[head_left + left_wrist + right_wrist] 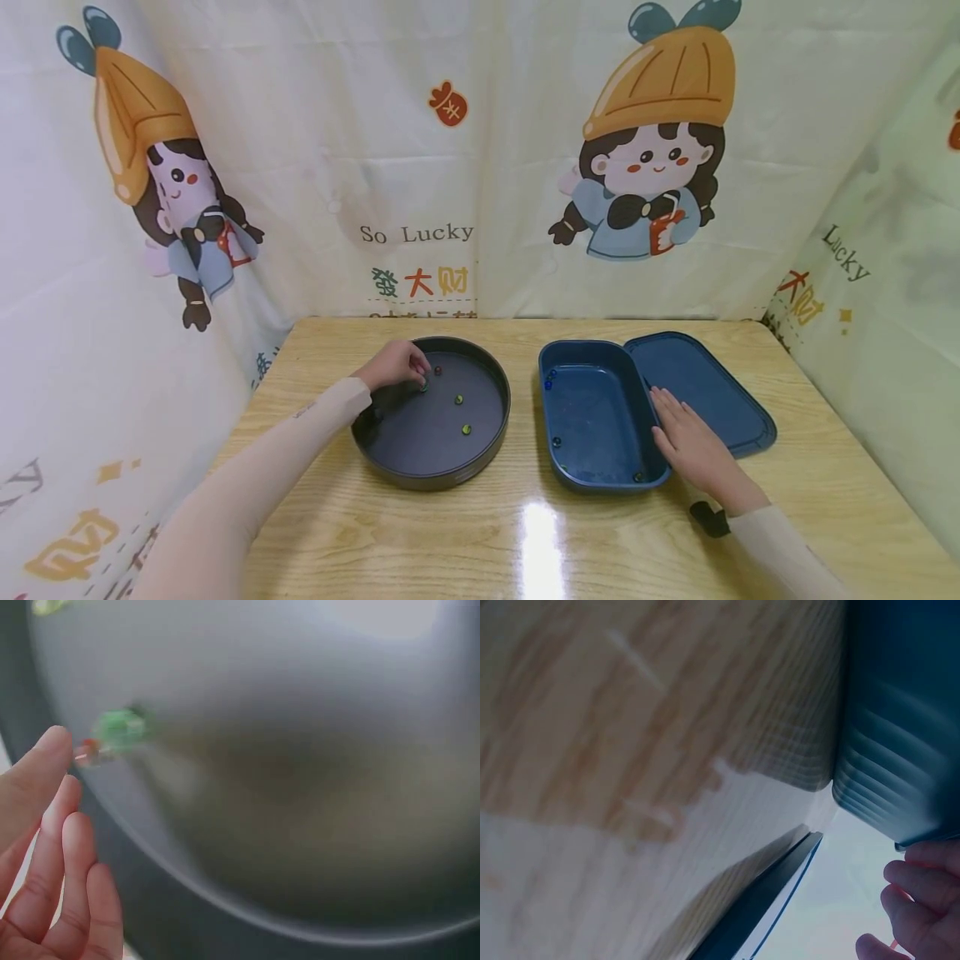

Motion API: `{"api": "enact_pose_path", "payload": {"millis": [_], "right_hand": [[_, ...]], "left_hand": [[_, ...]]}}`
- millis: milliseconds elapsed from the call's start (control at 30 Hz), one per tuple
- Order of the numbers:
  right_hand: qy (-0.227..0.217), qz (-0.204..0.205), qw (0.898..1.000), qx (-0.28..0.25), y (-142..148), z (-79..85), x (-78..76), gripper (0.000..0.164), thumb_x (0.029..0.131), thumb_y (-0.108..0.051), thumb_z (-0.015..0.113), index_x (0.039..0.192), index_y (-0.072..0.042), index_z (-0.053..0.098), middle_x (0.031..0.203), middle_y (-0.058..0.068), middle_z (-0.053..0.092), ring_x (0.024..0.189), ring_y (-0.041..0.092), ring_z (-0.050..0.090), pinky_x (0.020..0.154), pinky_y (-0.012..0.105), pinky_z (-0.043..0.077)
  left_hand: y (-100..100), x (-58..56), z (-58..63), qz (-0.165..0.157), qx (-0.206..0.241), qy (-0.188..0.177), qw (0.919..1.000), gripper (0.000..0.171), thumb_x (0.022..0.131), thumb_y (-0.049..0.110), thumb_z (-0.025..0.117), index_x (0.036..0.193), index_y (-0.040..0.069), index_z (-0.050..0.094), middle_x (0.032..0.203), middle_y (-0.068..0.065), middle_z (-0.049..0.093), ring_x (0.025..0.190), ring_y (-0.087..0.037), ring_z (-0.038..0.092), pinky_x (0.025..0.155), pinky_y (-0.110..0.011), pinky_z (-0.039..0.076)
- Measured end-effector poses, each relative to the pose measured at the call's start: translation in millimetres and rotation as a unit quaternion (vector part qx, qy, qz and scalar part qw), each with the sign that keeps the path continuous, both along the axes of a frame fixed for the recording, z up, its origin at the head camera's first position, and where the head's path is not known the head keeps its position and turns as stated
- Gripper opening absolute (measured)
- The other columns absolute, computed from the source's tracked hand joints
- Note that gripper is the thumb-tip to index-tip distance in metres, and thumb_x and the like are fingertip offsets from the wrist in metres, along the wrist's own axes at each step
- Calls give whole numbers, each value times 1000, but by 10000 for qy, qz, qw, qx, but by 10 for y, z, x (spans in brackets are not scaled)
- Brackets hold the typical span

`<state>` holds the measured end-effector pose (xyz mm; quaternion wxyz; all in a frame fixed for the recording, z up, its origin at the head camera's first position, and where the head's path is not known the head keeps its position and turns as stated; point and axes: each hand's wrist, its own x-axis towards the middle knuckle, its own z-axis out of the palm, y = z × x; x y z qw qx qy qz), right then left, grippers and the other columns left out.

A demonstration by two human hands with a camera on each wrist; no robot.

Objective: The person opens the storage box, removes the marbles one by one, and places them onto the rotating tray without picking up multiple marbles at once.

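Note:
My left hand (pixel 397 365) is inside the left part of a dark round pan (pixel 420 479). A green marble (pixel 424 387) lies just below its fingertips. In the left wrist view that green marble (pixel 124 727) is blurred, beyond the thumb and fingers, and a reddish marble (pixel 88 752) is close by. Two yellow-green marbles, one (pixel 459 400) behind the other (pixel 467 429), lie right of the hand. My right hand (pixel 693 446) rests with straight fingers against the right rim of a blue rectangular box (pixel 600 417); in the right wrist view its fingers (pixel 930 881) touch the box edge.
Inside the box, several small marbles lie along the walls, a blue one (pixel 549 384) among them. A flat blue lid (pixel 697 387) lies right of the box, near the right hand. A printed curtain (pixel 517 167) closes off the back of the wooden table (pixel 420 533).

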<state>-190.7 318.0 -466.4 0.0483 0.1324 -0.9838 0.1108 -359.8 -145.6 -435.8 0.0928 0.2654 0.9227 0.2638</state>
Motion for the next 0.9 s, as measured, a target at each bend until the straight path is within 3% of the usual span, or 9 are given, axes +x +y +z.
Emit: {"api": "enact_pose_path", "payload": {"millis": [233, 467, 900], "right_hand": [[-14, 10, 10000, -8, -2, 28, 5, 56, 97, -19, 46, 141, 11, 30, 146, 29, 32, 136, 44, 29, 107, 57, 26], [-17, 25, 10000, -46, -2, 50, 4, 56, 97, -19, 46, 142, 11, 29, 147, 29, 31, 137, 44, 29, 107, 58, 25], [-54, 43, 10000, -66, 12, 27, 7, 56, 98, -19, 45, 142, 11, 28, 147, 29, 30, 137, 44, 28, 108, 58, 24]], "left_hand": [[326, -11, 255, -19, 405, -139, 9991, 19, 79, 9, 73, 96, 0, 73, 83, -6, 73, 76, -18, 68, 67, -26, 53], [851, 97, 489, -600, 561, 46, 9966, 18, 81, 16, 73, 97, 9, 74, 91, -3, 73, 79, -9, 67, 71, -23, 52], [1935, 358, 568, -1692, 698, -105, 9831, 20, 83, 20, 71, 99, 10, 74, 91, -1, 74, 78, -4, 66, 71, -13, 50]]}}
